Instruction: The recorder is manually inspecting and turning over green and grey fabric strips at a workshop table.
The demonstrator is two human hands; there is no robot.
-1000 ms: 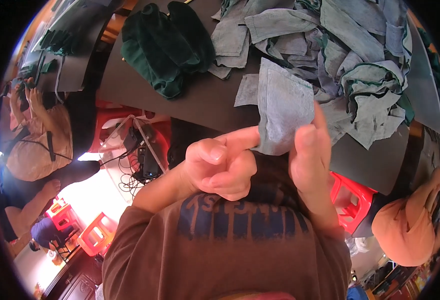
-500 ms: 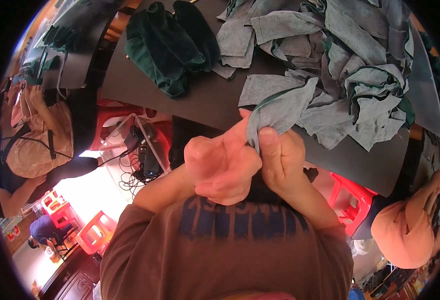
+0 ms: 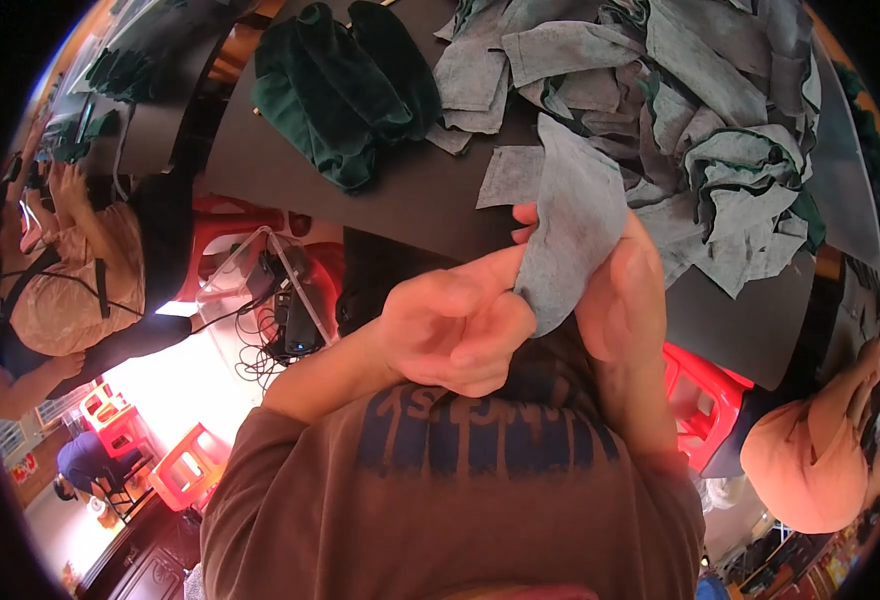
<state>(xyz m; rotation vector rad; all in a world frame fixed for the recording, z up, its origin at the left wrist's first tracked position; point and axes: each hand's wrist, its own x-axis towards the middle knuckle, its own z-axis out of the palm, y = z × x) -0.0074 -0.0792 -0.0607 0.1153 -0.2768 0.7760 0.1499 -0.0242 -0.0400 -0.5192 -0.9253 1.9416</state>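
Note:
In front of my chest, a grey strip of fabric (image 3: 575,225) stands spread out, its upper end pointing toward the pile on the table. My left hand (image 3: 455,330) grips the strip's lower left edge with curled fingers; a fingertip shows beyond the edge, partly behind the cloth. On the other side, my right hand (image 3: 625,290) rests against the strip's right edge. Its fingers are hidden behind the fabric, so their grip does not show. Just beyond lies a heap of similar grey strips (image 3: 700,60) with dark green undersides.
Dark green velvety cloth (image 3: 345,95) lies bunched on the dark table (image 3: 410,215). A clear bin (image 3: 235,265) with black cables stands at left, near red stools (image 3: 190,470). People sit nearby on both sides, one in an orange top (image 3: 805,465) at right.
The grey strip has turned and opened out, its broad face now showing. My right hand has moved right and up along it, its thumb off the pinch. My left fingers have curled more.

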